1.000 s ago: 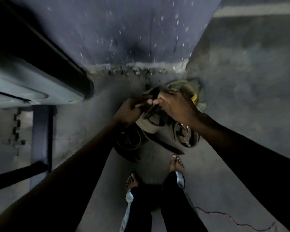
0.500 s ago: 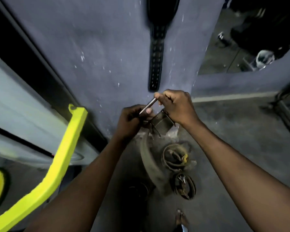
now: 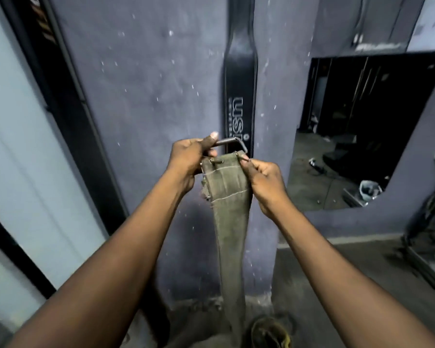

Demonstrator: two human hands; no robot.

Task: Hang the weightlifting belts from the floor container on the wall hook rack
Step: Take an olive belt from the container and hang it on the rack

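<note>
An olive-green canvas weightlifting belt hangs straight down from my two hands, its tail reaching the floor. My left hand grips the metal buckle frame at the belt's top left corner. My right hand pinches the top right corner by the buckle prong. Behind them a black leather belt with white lettering hangs flat against the purple wall; the hook that holds it is out of view above. A rolled belt lies on the floor at the bottom edge.
A purple pillar wall stands directly ahead. A pale panel with a black frame runs along the left. A large wall mirror on the right reflects a dark gym room. Dark equipment sits at the far right floor.
Both hands rose from the floor pile with the olive belt, which has unrolled to hang full length. My view tilted up from the floor to the wall and the hanging black belt.
</note>
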